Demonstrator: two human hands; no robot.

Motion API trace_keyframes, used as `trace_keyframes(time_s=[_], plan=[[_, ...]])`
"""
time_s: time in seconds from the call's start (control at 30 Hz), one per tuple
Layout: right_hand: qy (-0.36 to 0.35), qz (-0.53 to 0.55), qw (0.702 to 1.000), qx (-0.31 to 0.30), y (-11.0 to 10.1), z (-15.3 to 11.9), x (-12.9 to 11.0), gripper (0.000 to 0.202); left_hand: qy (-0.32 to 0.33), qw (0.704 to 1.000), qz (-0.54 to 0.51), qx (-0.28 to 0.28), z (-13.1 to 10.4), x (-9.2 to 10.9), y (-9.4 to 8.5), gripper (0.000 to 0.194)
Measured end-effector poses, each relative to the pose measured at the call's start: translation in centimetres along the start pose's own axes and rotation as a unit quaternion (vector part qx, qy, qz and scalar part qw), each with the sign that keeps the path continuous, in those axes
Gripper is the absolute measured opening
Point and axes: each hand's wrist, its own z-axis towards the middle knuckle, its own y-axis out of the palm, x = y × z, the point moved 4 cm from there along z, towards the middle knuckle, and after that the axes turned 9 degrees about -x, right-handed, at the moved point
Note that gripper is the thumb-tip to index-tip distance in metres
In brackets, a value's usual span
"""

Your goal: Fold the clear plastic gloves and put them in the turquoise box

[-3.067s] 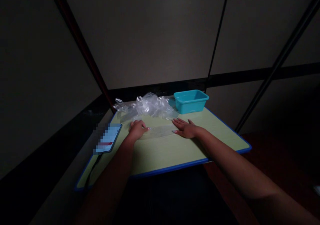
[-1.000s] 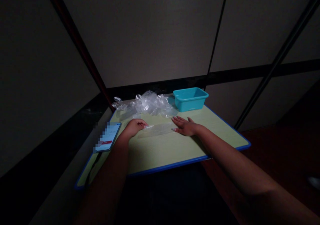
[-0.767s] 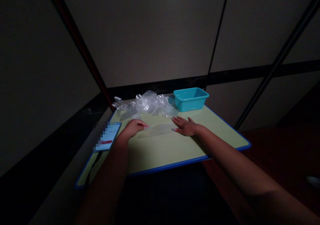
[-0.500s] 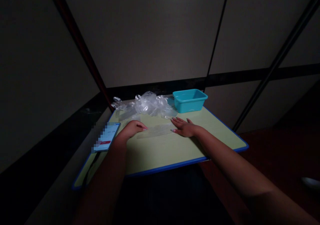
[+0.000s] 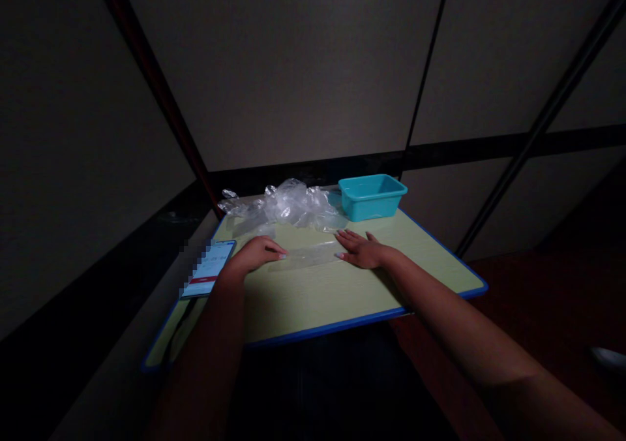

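A clear plastic bag [image 5: 310, 254], thin and flattened, lies across the table between my hands. At its left end is my left hand [image 5: 259, 254], thumb and fingertips brought together on the plastic's edge. My right hand [image 5: 362, 250] rests flat on the right end, its fingers stretched and spread, pressing on the plastic. Behind the bag sits a loose heap of crumpled clear plastic bags [image 5: 293, 203]. The part of the flat bag under my right palm is hidden.
A turquoise plastic basket [image 5: 372, 207] stands at the back right of the pale yellow, blue-edged table [image 5: 313, 304]. A phone [image 5: 211, 268] with a lit screen lies by the left edge, beside my left forearm. A panelled wall [image 5: 293, 69] rises behind the table.
Almost nothing differs. My left hand has shifted very slightly at the bag's left end; my right hand stays flat in the same place.
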Motion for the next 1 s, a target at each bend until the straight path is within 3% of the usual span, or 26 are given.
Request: trace_keyframes(time_s=[0.17,0.33,0.5,0.63,0.83,1.0], plan=[[0.003,0.001,1.0,-0.008,-0.2,-0.2,-0.3,0.069,0.056,0.997,0.057,0.014,-0.1,-0.5,-0.3,0.016],[0.014,0.002,1.0,-0.002,-0.3,-0.4,-0.4,0.066,0.062,0.995,0.084,0.007,0.1,-0.7,0.0,0.018],[0.036,-0.011,0.997,0.061,-1.0,-0.8,-0.6,0.061,0.064,0.994,0.093,0.002,0.2,-0.8,0.1,0.018],[-0.021,-0.063,0.992,0.105,-1.5,-0.8,-2.3,0.062,0.068,0.992,0.104,0.005,0.2,-0.8,0.1,0.019],[-0.138,-0.061,0.988,0.031,-1.0,1.2,-6.9,0.063,0.057,0.99,0.13,-0.02,0.2,-0.8,0.2,0.023],[-0.169,-0.028,0.984,0.045,-0.6,3.3,-8.7,0.061,0.043,0.986,0.162,-0.025,0.1,-0.4,0.2,0.024]])
